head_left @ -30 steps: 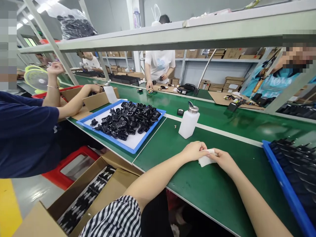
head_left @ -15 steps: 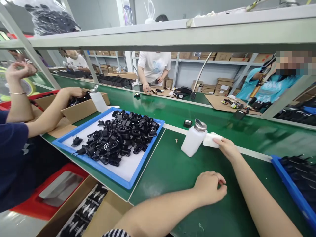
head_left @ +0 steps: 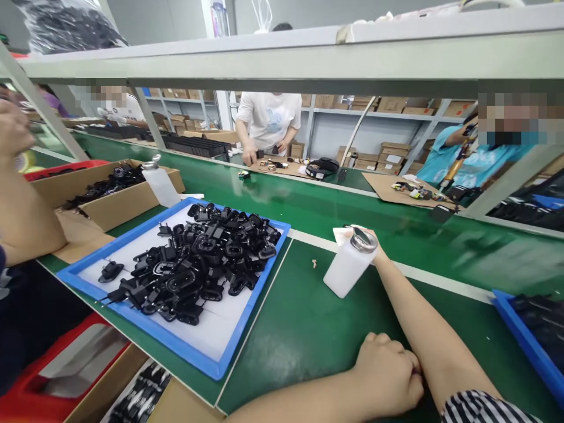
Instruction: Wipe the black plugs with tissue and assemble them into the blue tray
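My right hand (head_left: 365, 235) rests on the metal top of a white plastic dispensing bottle (head_left: 349, 269) and is partly hidden behind it. A white wipe (head_left: 340, 235) shows pressed between my fingers and the bottle's top. My left hand (head_left: 388, 376) lies curled into a fist on the green bench (head_left: 299, 317), its fingers against my right forearm. It holds nothing that I can see. A blue-framed tray (head_left: 136, 328) lined with white foam lies to the left of both hands, heaped with black plug adapters (head_left: 198, 258).
A co-worker's forearm (head_left: 26, 205) is at the far left beside a cardboard box (head_left: 118, 202) of black adapters and a second dispensing bottle (head_left: 161, 187). Part of a blue tray (head_left: 524, 335) of black parts sits at the right. A shelf beam (head_left: 282, 61) spans overhead; people work across the bench.
My right hand has moved from beside the bottle onto its top, carrying the wipe there. My left hand has closed into a fist and drawn toward my right forearm.
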Demonstrator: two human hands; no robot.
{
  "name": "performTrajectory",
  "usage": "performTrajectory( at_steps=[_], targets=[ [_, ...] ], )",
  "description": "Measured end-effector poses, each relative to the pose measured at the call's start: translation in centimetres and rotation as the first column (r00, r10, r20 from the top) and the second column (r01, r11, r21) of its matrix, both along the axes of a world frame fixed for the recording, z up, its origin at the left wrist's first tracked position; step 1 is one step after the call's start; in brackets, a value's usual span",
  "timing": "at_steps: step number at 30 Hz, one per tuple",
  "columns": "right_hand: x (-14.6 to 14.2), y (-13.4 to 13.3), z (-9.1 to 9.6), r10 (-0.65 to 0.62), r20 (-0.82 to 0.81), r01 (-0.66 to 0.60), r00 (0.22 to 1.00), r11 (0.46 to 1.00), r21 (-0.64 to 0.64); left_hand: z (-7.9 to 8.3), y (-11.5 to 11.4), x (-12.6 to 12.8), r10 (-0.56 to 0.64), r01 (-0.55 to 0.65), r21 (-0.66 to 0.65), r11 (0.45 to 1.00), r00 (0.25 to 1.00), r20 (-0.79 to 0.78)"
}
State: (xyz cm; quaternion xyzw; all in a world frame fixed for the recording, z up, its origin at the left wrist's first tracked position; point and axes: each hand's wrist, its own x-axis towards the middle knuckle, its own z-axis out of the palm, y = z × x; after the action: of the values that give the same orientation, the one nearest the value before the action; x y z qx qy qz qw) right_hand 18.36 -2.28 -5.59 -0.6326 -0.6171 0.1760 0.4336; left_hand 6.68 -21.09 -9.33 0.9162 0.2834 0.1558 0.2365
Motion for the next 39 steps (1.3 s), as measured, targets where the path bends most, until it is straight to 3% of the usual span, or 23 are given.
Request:
performTrajectory(
  at_steps=[3,7,10,12,13,15,18,20,22,24,26,28,30,33,35,39],
  targets=[
    [2.2,-2.9,0.1,-0.179,-0.054,0.181,0.982,0.983,0.032,1.0,-0.2,-0.3,-0.039,0.042,0.054,0.998,0.998,-0.051],
    [3.9,-12.2,-0.3,-0.379,-0.096,0.383,0.921,0.923,0.035,3.5,-2.9,-1.0,-0.106,0.137,0.096,0.986,0.955,-0.277],
    [2.1,-20.5,-1.0,-0.239,-0.010,0.239,0.971,0.971,0.019,6.0,-6.2,-3.2,-0.277,0.286,-0.060,0.956,0.824,-0.493],
    [0.1,-24.8,-1.5,-0.077,0.024,0.076,0.997,0.996,0.057,6.9,-7.7,-5.5,-0.455,0.411,-0.198,0.890,0.766,-0.454],
    [-0.8,-26.3,-1.7,-0.005,0.030,0.003,1.000,0.998,0.066,7.0,-8.0,-6.7,-0.439,0.374,-0.231,0.898,0.774,-0.456],
    [-1.8,-28.2,-2.0,0.126,0.026,-0.127,0.992,0.992,0.025,6.4,-7.8,-8.8,-0.242,0.159,-0.215,0.964,0.858,-0.453],
    [-1.5,-29.0,-1.7,0.180,-0.092,-0.186,0.979,0.981,-0.059,4.5,-6.5,-10.2,0.104,-0.164,-0.158,0.974,0.937,-0.333],
    [-0.6,-28.8,-1.2,0.036,-0.281,-0.047,0.959,0.998,-0.035,3.4,-5.8,-9.9,0.207,-0.245,-0.158,0.957,0.953,-0.221],
    [0.1,-28.5,-0.7,-0.165,-0.420,0.173,0.892,0.985,-0.018,2.7,-5.6,-8.7,0.273,-0.296,-0.166,0.941,0.950,-0.151],
    [0.2,-28.1,-0.5,-0.297,-0.381,0.307,0.876,0.951,-0.035,2.4,-5.7,-7.1,0.330,-0.345,-0.171,0.923,0.937,-0.111],
    [-0.4,-27.7,-0.6,-0.319,-0.200,0.321,0.926,0.947,-0.027,2.4,-6.0,-5.5,0.380,-0.388,-0.167,0.906,0.922,-0.078],
    [-1.3,-27.5,-0.8,-0.210,-0.002,0.210,0.978,0.978,0.017,2.2,-6.1,-4.4,0.411,-0.413,-0.170,0.895,0.910,-0.051],
    [-2.1,-27.5,-1.2,-0.021,0.167,0.009,0.986,0.997,0.071,2.0,-5.9,-3.9,0.423,-0.420,-0.189,0.888,0.906,-0.024],
    [-2.7,-27.8,-1.6,0.251,0.385,-0.295,0.888,0.954,0.060,1.6,-5.5,-4.1,0.424,-0.410,-0.212,0.887,0.906,0.020],
    [-2.6,-28.1,-1.6,0.320,0.497,-0.374,0.807,0.928,0.009,1.4,-5.3,-4.5,0.415,-0.401,-0.215,0.891,0.909,0.025],
    [-1.8,-28.9,-1.5,0.295,0.638,-0.370,0.711,0.929,-0.017,1.5,-5.5,-4.7,0.381,-0.373,-0.223,0.901,0.925,-0.009]
  ],
)
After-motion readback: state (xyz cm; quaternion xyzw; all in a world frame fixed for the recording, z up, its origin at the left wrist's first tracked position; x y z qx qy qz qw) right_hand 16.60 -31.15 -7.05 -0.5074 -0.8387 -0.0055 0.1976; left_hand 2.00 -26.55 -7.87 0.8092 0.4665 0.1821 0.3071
